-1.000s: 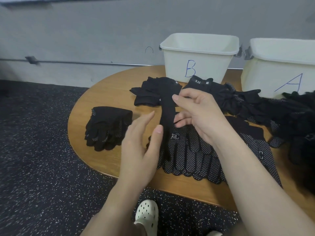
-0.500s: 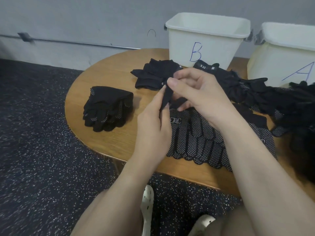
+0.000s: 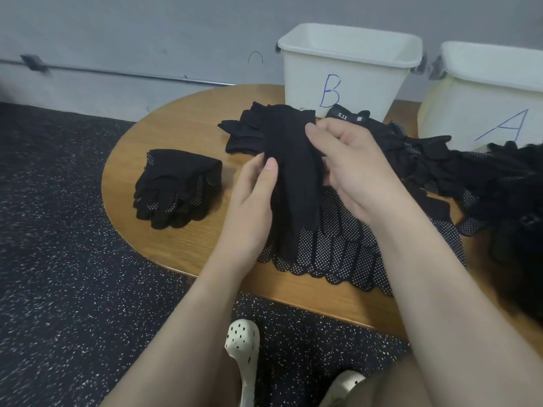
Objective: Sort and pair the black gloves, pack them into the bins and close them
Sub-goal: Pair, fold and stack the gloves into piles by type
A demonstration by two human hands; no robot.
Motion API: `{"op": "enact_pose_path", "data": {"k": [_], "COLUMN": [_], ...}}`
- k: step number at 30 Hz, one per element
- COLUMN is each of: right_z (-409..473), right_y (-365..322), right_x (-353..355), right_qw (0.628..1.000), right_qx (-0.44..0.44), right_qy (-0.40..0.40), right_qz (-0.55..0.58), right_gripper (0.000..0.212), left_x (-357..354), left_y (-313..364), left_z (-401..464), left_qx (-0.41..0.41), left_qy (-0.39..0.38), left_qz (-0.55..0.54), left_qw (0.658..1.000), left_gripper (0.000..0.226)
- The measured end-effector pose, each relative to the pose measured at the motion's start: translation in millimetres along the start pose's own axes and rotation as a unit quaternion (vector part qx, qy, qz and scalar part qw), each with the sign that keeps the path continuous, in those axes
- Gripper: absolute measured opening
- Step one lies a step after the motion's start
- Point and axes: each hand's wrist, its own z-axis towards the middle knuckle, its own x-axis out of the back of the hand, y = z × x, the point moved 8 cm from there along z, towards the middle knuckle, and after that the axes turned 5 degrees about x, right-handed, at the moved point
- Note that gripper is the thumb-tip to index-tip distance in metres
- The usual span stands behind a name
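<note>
Head view: a black glove hangs upright between both hands above the wooden tabletop. The left hand pinches its left edge; the right hand grips its right side near the cuff. Dotted gloves lie fanned beneath, a stacked pile sits left, and bins B and A stand behind.
</note>
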Motion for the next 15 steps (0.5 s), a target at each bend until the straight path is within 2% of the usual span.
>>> {"op": "enact_pose_path", "data": {"k": [5, 8, 10, 12, 15], "right_z": [-4.1, -3.0, -1.1, 2.1, 6.0], "right_y": [2.2, 9.6, 18.3, 26.8, 37.9], "right_x": [7.4, 11.6, 15.8, 21.7, 29.0], "right_qw": [0.999, 0.998, 0.998, 0.994, 0.973], "right_qx": [-0.023, -0.048, -0.058, -0.046, -0.029], "right_qy": [0.021, 0.011, 0.010, 0.025, 0.041], "right_qz": [0.029, 0.044, -0.007, -0.099, -0.225], "right_gripper": [0.030, 0.024, 0.026, 0.032, 0.032], "left_x": [0.6, 11.0, 18.6, 21.8, 20.4], "left_y": [-2.1, -8.2, -10.7, -9.0, -8.8], "left_z": [-1.3, 0.1, 2.6, 5.5, 8.9], "left_qx": [0.006, 0.027, 0.028, 0.007, -0.012], "left_qy": [-0.083, -0.062, -0.017, 0.022, 0.056], "left_qz": [-0.079, -0.071, -0.019, 0.087, 0.236], "left_qw": [0.993, 0.995, 0.999, 0.996, 0.970], "left_gripper": [0.024, 0.020, 0.018, 0.019, 0.016]}}
